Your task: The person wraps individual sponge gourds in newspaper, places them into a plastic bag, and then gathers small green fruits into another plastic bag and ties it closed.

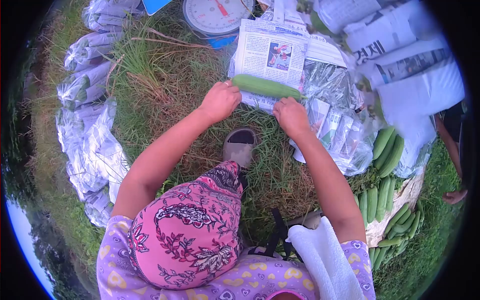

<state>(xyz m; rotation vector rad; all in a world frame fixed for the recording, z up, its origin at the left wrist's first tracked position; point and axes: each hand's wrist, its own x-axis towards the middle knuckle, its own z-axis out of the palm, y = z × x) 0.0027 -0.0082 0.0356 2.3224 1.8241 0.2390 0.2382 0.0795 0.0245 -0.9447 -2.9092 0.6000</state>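
A long green gourd (pixel 265 86) lies crosswise over a stack of newspaper sheets (pixel 272 47). My left hand (pixel 223 101) has its fingers closed at the gourd's left end, with a ring on one finger. At the other end, by the thin stem, my right hand (pixel 291 117) pinches the gourd near the paper's lower edge. Printed text and a small picture show on the top sheet above the gourd.
A dial scale (pixel 218 15) stands beyond the paper. Newspaper-wrapped bundles (pixel 90 85) line the left; more (pixel 420 75) fill the upper right. Plastic bags (pixel 345 142) lie right of the paper. Loose gourds (pixel 382 197) are at right, near another person's hand (pixel 454 196).
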